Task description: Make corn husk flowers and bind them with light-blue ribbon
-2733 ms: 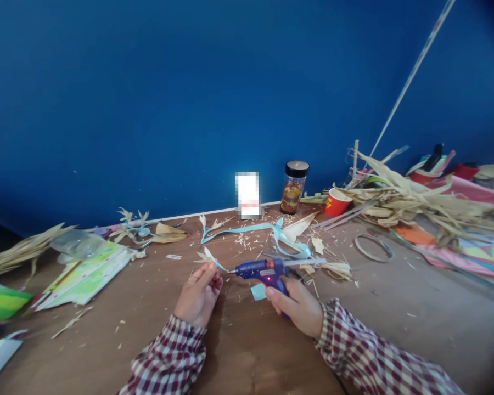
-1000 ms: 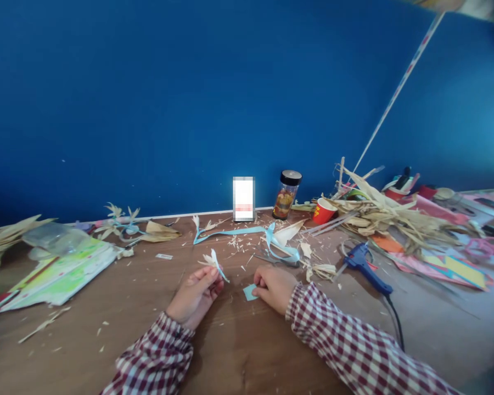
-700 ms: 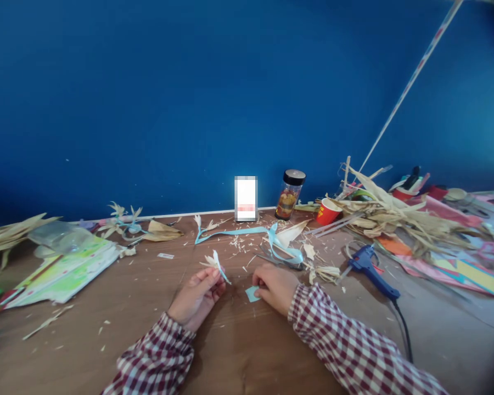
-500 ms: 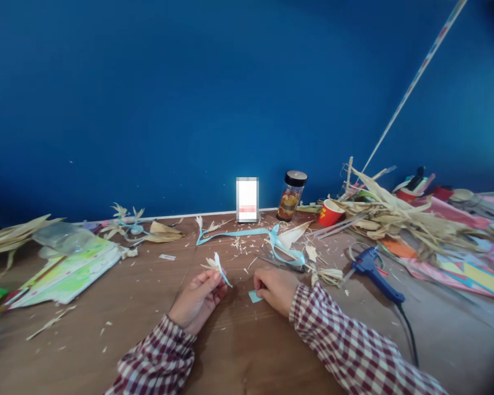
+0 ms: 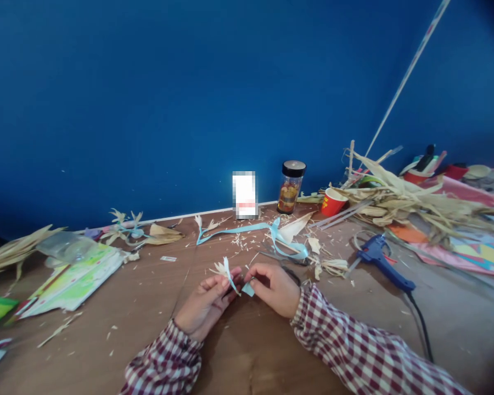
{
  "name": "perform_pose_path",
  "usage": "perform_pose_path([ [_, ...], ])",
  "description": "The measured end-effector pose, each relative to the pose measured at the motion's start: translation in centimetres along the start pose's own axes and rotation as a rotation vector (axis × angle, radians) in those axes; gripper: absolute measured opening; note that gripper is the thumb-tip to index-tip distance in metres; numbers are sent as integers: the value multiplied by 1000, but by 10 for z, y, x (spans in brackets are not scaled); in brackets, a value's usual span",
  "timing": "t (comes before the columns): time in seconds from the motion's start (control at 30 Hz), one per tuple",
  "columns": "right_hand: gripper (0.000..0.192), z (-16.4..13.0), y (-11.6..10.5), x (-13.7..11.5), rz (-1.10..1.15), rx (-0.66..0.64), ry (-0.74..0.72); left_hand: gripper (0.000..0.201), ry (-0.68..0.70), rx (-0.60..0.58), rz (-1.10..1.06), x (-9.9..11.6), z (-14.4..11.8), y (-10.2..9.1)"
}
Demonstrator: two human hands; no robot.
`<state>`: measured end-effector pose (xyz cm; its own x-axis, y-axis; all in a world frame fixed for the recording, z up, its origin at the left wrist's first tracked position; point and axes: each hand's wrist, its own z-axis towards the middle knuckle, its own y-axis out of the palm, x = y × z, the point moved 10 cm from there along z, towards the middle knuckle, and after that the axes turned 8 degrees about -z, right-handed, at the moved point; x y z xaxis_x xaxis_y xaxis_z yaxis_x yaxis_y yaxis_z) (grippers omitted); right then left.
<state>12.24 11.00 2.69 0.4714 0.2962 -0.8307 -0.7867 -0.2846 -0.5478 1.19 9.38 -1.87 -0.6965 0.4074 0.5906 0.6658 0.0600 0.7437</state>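
Between the thumb and fingers of my left hand (image 5: 209, 300) is a small corn husk flower (image 5: 222, 267), its pale petals pointing up and a light blue strip along its stem. My right hand (image 5: 275, 288) pinches a small piece of light blue ribbon (image 5: 248, 289) by its upper part. The fingertips of both hands are close together, with the ribbon piece beside the flower's stem. Beyond them a long light blue ribbon (image 5: 239, 228) lies curled over the table.
A blue glue gun (image 5: 389, 263) with a black cord lies to the right. Behind are a lidded jar (image 5: 290, 189), a red paper cup (image 5: 333, 202) and a heap of dried husks (image 5: 403, 206). At left lie a green-and-white painted sheet (image 5: 82, 282) and a clear plastic container (image 5: 66, 247).
My right hand has lifted the blue ribbon piece off the tabletop area and brought it left toward the flower. My left hand has shifted slightly right. The camera view has tilted a little.
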Motion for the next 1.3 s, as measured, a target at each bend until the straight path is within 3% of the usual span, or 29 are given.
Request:
perform_pose_path([
  [0.17,9,1,2,16,233,86,84,4,-28,73,31,-1,-1,-7],
  [0.47,14,-1,7,22,331,142,168,6,-27,142,58,-4,1,-17],
  [0.63,17,-3,7,27,353,189,191,6,-27,132,49,-4,1,-16],
  [1.3,16,-4,8,25,388,180,198,2,-44,113,40,-6,1,-15],
])
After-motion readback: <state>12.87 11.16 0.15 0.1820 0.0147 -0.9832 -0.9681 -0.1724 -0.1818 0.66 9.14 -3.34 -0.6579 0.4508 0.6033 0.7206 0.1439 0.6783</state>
